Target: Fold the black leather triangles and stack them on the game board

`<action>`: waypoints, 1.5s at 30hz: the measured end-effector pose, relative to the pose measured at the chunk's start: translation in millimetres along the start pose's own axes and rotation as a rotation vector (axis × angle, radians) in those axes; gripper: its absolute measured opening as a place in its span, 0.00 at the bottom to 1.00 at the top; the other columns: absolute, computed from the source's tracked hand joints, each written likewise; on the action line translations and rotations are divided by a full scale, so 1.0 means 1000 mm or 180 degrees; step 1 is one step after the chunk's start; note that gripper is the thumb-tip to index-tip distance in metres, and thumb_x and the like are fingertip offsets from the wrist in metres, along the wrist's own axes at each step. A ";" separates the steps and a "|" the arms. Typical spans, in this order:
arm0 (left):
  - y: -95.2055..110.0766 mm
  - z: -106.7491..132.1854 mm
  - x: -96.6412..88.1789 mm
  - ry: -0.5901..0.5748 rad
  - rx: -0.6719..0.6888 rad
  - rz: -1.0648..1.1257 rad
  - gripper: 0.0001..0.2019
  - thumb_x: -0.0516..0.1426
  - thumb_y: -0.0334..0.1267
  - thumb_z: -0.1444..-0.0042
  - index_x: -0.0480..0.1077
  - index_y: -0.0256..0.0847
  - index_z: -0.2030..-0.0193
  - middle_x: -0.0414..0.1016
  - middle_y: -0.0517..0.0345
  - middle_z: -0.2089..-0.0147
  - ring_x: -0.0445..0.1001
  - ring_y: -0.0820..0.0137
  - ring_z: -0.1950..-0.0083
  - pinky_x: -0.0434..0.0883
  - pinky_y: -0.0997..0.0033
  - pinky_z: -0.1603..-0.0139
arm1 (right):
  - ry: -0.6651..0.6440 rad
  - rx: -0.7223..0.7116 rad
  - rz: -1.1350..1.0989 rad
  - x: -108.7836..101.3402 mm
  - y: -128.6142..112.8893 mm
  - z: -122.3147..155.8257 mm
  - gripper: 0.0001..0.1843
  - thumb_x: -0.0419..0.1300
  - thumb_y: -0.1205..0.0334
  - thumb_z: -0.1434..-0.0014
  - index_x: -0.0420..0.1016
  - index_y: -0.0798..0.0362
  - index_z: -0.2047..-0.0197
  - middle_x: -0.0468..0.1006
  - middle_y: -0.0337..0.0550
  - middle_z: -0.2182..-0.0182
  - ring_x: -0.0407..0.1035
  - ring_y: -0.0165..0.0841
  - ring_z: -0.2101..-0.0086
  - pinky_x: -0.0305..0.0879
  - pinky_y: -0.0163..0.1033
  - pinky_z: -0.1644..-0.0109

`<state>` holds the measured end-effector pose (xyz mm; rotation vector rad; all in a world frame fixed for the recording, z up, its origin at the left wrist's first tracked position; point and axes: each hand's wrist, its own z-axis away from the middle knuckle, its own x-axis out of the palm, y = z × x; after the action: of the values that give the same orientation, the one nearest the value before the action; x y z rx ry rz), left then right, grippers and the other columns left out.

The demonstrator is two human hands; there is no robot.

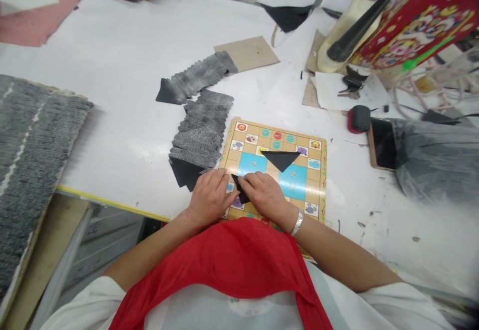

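Fingers bent, your right hand (pixel 264 193) touches the lower black piece (pixel 242 195) on the game board (pixel 313 194) — I can't tell if it pinches — while your left hand (pixel 210 193) arches beside it, fingers together, forearms (pixel 149 252) angled inward.

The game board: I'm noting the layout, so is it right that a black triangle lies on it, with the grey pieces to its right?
Not the side: the head view shows the grey pieces to the game board's left. A black triangle does lie on it.
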<state>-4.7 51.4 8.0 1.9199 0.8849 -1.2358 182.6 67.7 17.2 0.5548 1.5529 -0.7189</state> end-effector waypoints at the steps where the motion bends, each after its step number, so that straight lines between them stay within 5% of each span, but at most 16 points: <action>1: 0.001 0.000 0.002 0.0051 0.0095 0.0059 0.18 0.52 0.46 0.40 0.68 0.34 0.51 0.72 0.41 0.49 0.69 0.57 0.48 0.65 0.59 0.49 | 0.0038 0.0004 0.0007 0.001 0.000 -0.001 0.15 0.46 0.64 0.33 0.70 0.58 0.50 0.72 0.51 0.62 0.59 0.38 0.63 0.54 0.42 0.63; 9: 0.008 0.001 0.010 -0.0048 0.0381 0.0145 0.14 0.52 0.43 0.40 0.70 0.34 0.57 0.73 0.42 0.49 0.70 0.58 0.47 0.67 0.59 0.47 | 0.0422 -0.0073 -0.0183 0.008 0.014 0.026 0.17 0.45 0.68 0.34 0.69 0.59 0.46 0.73 0.52 0.59 0.61 0.37 0.61 0.59 0.41 0.59; 16: 0.009 -0.001 0.009 -0.0218 0.0330 0.0020 0.25 0.51 0.47 0.39 0.62 0.32 0.41 0.72 0.41 0.48 0.70 0.57 0.48 0.66 0.58 0.49 | 0.0413 0.0011 -0.0113 0.006 0.017 0.045 0.17 0.46 0.69 0.34 0.69 0.60 0.46 0.73 0.52 0.60 0.61 0.36 0.63 0.60 0.41 0.60; 21: 0.013 -0.005 0.000 -0.0395 0.0563 -0.0375 0.24 0.50 0.51 0.39 0.67 0.36 0.44 0.71 0.43 0.45 0.68 0.55 0.44 0.62 0.53 0.44 | 0.0408 -0.0052 0.0013 0.001 0.014 0.045 0.16 0.47 0.70 0.35 0.69 0.62 0.47 0.72 0.52 0.61 0.61 0.37 0.63 0.60 0.41 0.61; 29: 0.020 -0.003 0.015 -0.0345 0.0839 -0.0533 0.37 0.45 0.59 0.40 0.66 0.21 0.45 0.68 0.30 0.44 0.67 0.50 0.42 0.61 0.55 0.40 | 0.0470 -0.0052 -0.0028 -0.002 0.014 0.065 0.17 0.46 0.71 0.36 0.68 0.63 0.47 0.72 0.54 0.60 0.61 0.39 0.61 0.61 0.43 0.60; 35: 0.022 0.000 0.016 -0.0388 0.0861 -0.0625 0.34 0.48 0.61 0.43 0.63 0.33 0.40 0.67 0.31 0.42 0.67 0.49 0.41 0.62 0.53 0.42 | 0.0377 -0.0042 -0.0024 -0.003 0.015 0.069 0.17 0.47 0.71 0.36 0.67 0.63 0.46 0.72 0.54 0.60 0.60 0.39 0.62 0.60 0.43 0.60; 40: 0.025 -0.005 0.014 -0.0359 0.1031 -0.0681 0.33 0.45 0.59 0.40 0.66 0.30 0.42 0.65 0.36 0.40 0.65 0.49 0.40 0.58 0.46 0.40 | 0.0344 0.0041 -0.0003 -0.003 0.015 0.076 0.16 0.48 0.70 0.36 0.68 0.63 0.47 0.72 0.54 0.60 0.59 0.39 0.63 0.58 0.43 0.60; 45: 0.029 -0.004 0.019 -0.0462 0.1023 -0.0512 0.35 0.44 0.58 0.39 0.64 0.24 0.42 0.65 0.34 0.40 0.65 0.53 0.40 0.63 0.57 0.42 | 0.0399 0.0039 0.0112 -0.002 0.015 0.079 0.15 0.48 0.69 0.36 0.69 0.63 0.49 0.72 0.52 0.61 0.59 0.38 0.64 0.57 0.43 0.61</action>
<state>27.3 42.1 -3.2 2.0007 0.8158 -1.6765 248.1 20.8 14.8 0.6452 1.6515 -0.6778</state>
